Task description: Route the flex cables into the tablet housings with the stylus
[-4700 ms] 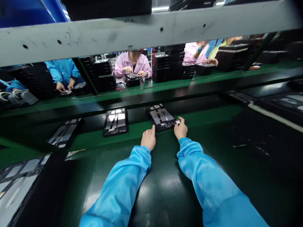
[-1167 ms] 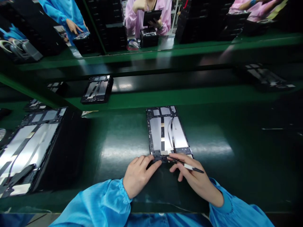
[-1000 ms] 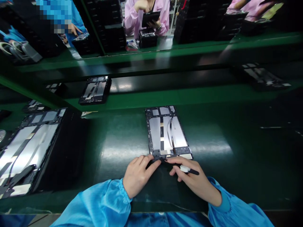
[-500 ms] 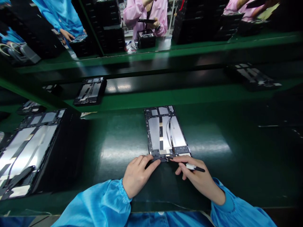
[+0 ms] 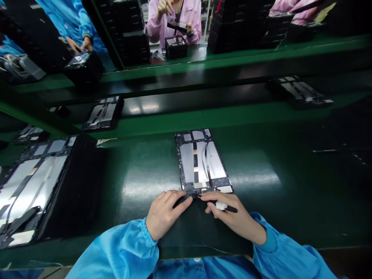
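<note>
An open tablet frame (image 5: pixel 202 161) lies flat on the dark green belt in front of me, showing silver panels, gold strips and thin black ribbon cables. My left hand (image 5: pixel 165 214) rests on the belt, its fingertips at the frame's lower edge, holding nothing. My right hand (image 5: pixel 234 217) grips a slim black tool with a white band (image 5: pixel 222 206). The tool's thin tip reaches the same lower edge, near the middle. My fingers hide the tip's exact contact point.
A large open tablet (image 5: pixel 35 186) lies on a black base to my left. Smaller frames (image 5: pixel 101 113) sit farther along the belt. Beyond a green rail, co-workers in pink and blue smocks (image 5: pixel 174 23) work among stacks of black units (image 5: pixel 128 35).
The tool has turned in my right hand, its rear end swinging inward, with the tip still at the frame's lower edge. My left hand stays in place. The whole view has shifted slightly left.
</note>
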Available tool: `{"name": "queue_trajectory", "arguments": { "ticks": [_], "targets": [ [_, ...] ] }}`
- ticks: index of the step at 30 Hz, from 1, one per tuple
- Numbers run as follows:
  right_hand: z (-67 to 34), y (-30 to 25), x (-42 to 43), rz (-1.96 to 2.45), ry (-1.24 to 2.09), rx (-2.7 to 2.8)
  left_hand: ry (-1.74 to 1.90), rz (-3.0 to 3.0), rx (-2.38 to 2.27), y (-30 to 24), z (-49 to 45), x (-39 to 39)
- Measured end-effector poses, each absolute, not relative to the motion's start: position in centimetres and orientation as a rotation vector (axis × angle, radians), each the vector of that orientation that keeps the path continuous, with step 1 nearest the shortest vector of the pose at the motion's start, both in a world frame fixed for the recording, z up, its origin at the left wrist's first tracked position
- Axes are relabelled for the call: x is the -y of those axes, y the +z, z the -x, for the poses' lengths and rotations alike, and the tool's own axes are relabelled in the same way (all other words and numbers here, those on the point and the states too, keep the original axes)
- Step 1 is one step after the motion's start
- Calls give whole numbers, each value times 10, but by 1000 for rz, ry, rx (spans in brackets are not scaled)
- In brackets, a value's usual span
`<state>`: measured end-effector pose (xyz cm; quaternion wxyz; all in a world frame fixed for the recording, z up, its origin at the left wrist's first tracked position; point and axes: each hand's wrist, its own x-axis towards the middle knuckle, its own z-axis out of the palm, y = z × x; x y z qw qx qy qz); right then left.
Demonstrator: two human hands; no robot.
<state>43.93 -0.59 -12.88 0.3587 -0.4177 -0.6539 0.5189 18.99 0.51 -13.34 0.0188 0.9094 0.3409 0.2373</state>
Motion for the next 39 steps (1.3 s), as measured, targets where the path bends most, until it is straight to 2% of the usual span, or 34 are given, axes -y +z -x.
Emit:
{"name": "queue_trajectory", "arguments": {
  "ticks": [3, 9, 14, 22, 31, 39],
  "targets": [
    [-438, -124, 3, 1075, 1313, 1743, 756, -2822, -1048, -134, -190, -7],
    [-439, -125, 3, 1232, 1541, 1496, 700, -2851, -1052, -123, -194, 2],
    [-452, -125, 12, 1311, 1603, 1499, 580, -2885, -728, -119, -205, 24],
    [-454, -115, 17, 1399, 1383, 1866, 455, -2903, -598, -131, -207, 26],
    [-451, -118, 16, 1389, 1369, 1880, 435, -2889, -612, -131, -208, 27],
    [-457, -102, -12, 1237, 1624, 1412, 493, -2865, -648, -127, -205, 25]
  ]
}}
